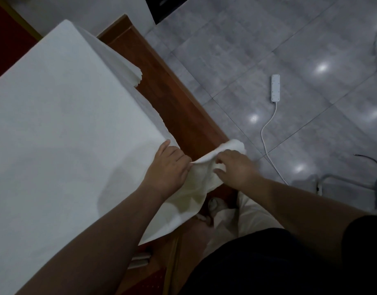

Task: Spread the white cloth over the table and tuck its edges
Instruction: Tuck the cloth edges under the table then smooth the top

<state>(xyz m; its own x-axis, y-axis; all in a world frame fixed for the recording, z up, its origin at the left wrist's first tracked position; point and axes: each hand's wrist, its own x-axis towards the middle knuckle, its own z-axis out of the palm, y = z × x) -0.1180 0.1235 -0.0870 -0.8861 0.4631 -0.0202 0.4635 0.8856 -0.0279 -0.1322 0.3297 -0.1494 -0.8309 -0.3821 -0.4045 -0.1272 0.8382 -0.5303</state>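
- Nearest the camera, at the bottom edge, the person's dark top (268,262) is filling the lower right, and two bare forearms are reaching forward from it over pale trousers (247,211).
- Just beyond the forearms, the left hand (169,167) is lying at the corner of the table, its fingers curling over a fold of the white cloth (66,116) and pinning it against the corner.
- Just beside it, the right hand (236,165) is gripping a bunched end of the same cloth, pulling it out taut off the corner so that a ridge of fabric is running between the two hands.
- Under the hands, a loose flap of the cloth is hanging down past the table edge toward the person's legs; what is lying on the floor below it is too dark to make out, possibly a foot.
- Farther out, the cloth is lying smooth and flat across the table top, covering it to the far corner, where its edge is hanging in soft folds.
- Alongside the cloth's right edge, the brown wooden side of the table (179,96) is showing bare.
- Beyond the table, on the grey tiled floor (247,50), a white power strip (275,87) is lying with its cord trailing back toward the person.
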